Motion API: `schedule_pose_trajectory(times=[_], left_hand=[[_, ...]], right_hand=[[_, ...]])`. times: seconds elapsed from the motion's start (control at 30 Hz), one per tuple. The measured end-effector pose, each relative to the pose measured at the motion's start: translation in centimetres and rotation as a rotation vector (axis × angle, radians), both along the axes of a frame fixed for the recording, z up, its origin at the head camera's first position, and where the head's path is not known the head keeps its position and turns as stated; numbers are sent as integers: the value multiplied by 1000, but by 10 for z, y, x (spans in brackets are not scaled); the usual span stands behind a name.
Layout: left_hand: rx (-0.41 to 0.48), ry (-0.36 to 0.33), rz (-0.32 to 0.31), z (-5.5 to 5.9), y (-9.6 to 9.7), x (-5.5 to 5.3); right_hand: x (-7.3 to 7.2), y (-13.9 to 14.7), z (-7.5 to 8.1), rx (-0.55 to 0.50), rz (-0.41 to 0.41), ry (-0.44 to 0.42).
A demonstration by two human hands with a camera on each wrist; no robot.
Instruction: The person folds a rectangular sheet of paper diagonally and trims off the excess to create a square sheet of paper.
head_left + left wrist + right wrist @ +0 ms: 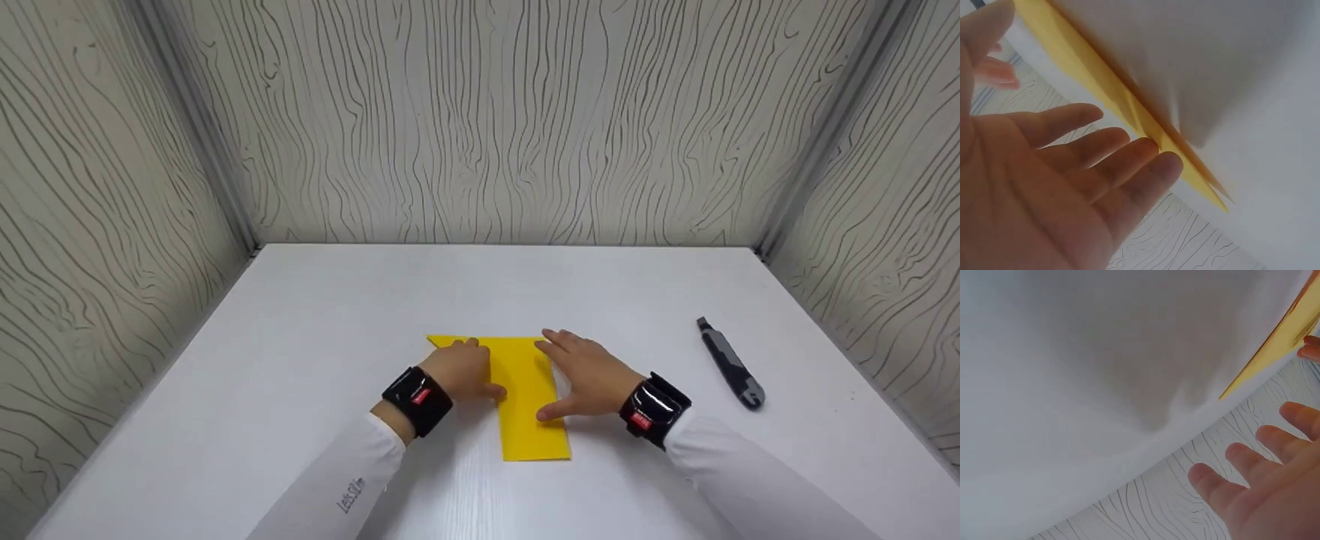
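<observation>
A folded sheet of yellow paper lies on the white table, long side running toward the person, with a pointed flap sticking out at its far left. My left hand is at the paper's left edge, its fingertips against the flap and its thumb by the edge lower down. In the left wrist view those fingers are loosely extended along the thin yellow strip. Over the right edge, my right hand is spread, thumb above the paper's lower part. The right wrist view shows its fingers apart, holding nothing.
A black and grey utility knife lies on the table to the right of the right hand. Wood-grain-patterned panels stand behind the table and on both sides. Each wrist wears a black band.
</observation>
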State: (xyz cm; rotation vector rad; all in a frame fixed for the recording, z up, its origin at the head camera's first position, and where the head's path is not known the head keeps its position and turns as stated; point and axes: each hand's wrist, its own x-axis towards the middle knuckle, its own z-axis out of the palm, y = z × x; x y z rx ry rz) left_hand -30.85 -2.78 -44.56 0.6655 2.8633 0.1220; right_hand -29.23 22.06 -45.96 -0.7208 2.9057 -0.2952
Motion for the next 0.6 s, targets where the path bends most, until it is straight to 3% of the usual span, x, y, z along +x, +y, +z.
schedule_pose_trajectory(times=[0.2, 0.6], left_hand=[[7, -31, 12, -3, -5, 1], [10, -96, 27, -3, -5, 6]], right_hand=[[-1, -13, -5, 92, 45, -31], [-3, -17, -14, 89, 32, -87]])
